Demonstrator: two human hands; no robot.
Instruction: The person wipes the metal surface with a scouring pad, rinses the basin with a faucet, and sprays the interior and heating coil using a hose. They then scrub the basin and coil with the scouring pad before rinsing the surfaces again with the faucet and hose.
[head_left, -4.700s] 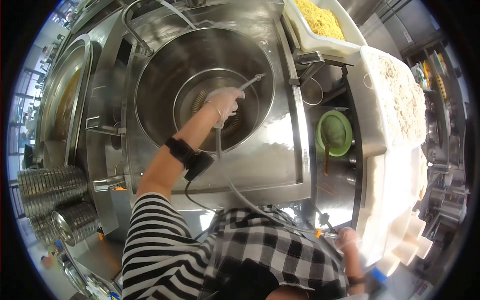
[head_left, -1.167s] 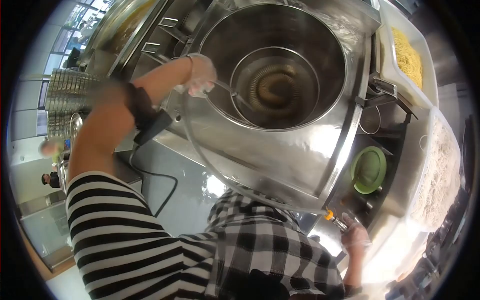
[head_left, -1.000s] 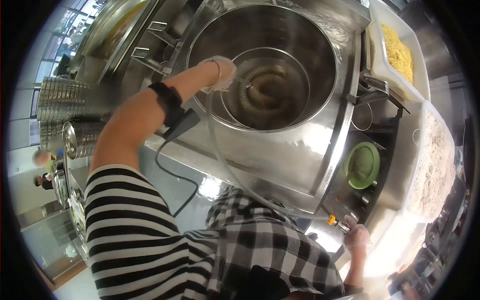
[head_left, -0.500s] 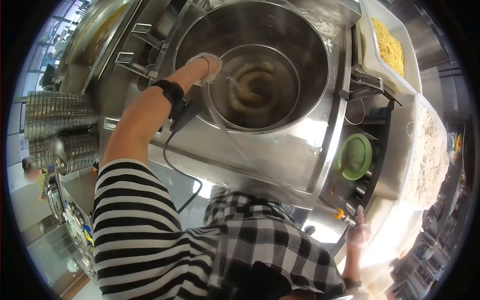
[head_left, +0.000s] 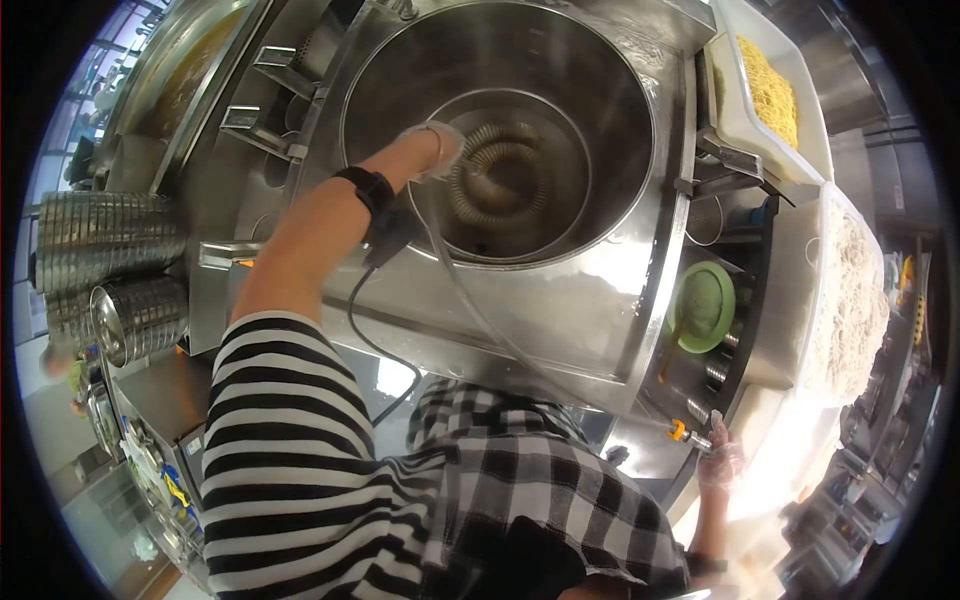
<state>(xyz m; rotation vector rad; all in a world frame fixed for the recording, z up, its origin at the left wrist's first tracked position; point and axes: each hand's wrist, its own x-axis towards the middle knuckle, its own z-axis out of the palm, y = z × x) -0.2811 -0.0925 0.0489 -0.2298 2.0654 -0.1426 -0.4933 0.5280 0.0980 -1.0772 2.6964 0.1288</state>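
Note:
In a clear glove, my left hand [head_left: 440, 150] reaches over the left side of a large, deep metal pot [head_left: 400, 75]. Its fingers are closed round the end of a clear hose [head_left: 470, 300], which curves back over the steel counter. A ribbed coil [head_left: 500, 175] shows at the pot's bottom, under what looks like shallow water. At the lower right, my gloved right hand [head_left: 722, 460] is at a metal tap [head_left: 698, 440] with an orange fitting [head_left: 678, 430], where the hose ends. One finger points up; the others seem wrapped round the tap, partly hidden.
White tubs of yellow noodles [head_left: 768, 90] and pale noodles [head_left: 850, 300] line the right side. A green bowl [head_left: 705, 307] sits beside the counter. Stacked metal baskets [head_left: 110, 235] stand at left. A black cable [head_left: 355, 310] hangs over the counter's front edge. Another person is far left.
My left hand has moved slightly right and farther over the pot, with the hose. The hose now bows more in front of the pot. My right hand stays at the tap.

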